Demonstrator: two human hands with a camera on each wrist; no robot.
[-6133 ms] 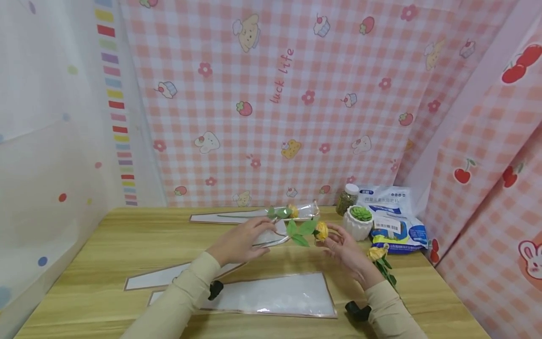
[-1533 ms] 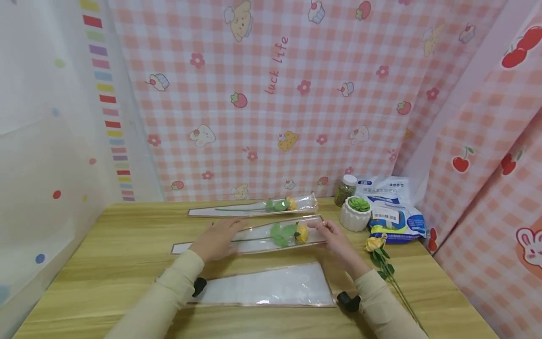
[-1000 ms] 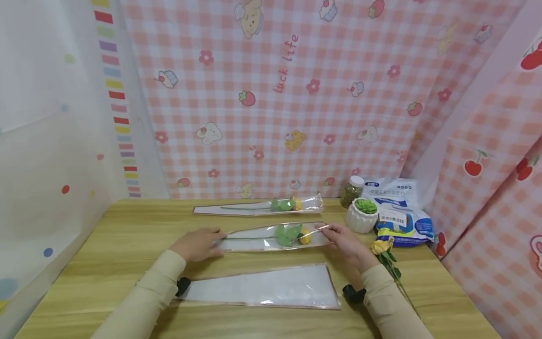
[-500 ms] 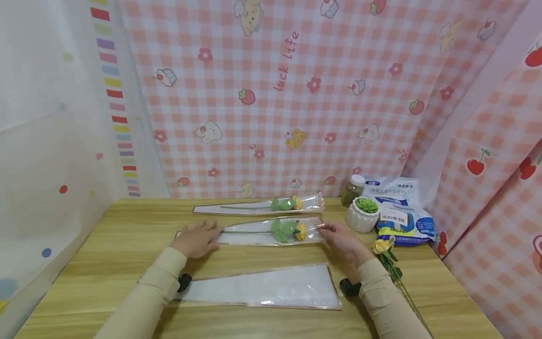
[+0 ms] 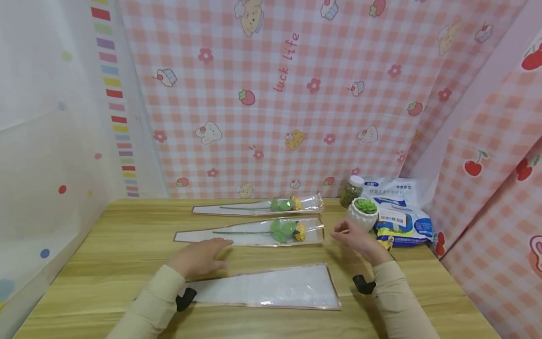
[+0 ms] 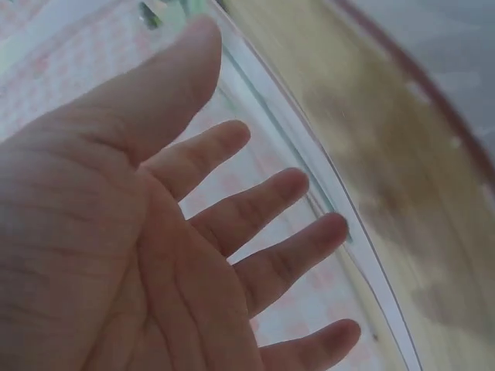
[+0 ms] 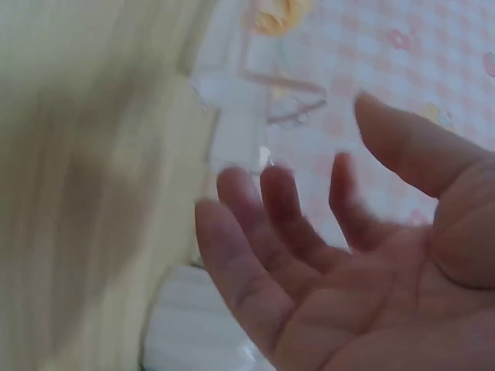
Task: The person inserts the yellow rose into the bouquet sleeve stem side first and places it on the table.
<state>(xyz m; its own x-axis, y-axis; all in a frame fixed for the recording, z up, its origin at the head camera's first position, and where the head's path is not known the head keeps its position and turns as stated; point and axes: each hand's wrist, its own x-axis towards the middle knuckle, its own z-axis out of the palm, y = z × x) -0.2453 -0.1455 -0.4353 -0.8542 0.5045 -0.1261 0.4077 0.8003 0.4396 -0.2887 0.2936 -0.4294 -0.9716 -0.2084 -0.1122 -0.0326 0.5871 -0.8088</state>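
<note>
My left hand (image 5: 201, 258) hovers with fingers spread between two clear flower sleeves and holds nothing. Just beyond it lies the middle sleeve (image 5: 192, 236), with a yellow rose (image 5: 299, 232) on a long green stem inside. My right hand (image 5: 360, 242), fingers loosely bent, is off the right, wide end of that sleeve and close to the white succulent pot (image 5: 362, 220). Its palm shows bare in the right wrist view. In front lies a flat sleeve (image 5: 279, 287) with no flower in it. Another yellow rose (image 5: 386, 244) is mostly hidden behind my right wrist.
At the back of the wooden table (image 5: 127, 263) lies another sleeve (image 5: 211, 210) holding a yellow rose (image 5: 298, 203). A lidded jar (image 5: 351, 194) and blue-and-white packets (image 5: 404, 226) stand at the back right, before a checked curtain (image 5: 262, 117).
The middle rose was slid into its sleeve, which was moved back and laid down parallel to the rear one. Both hands have now let go; the left came nearer, the right moved rightward.
</note>
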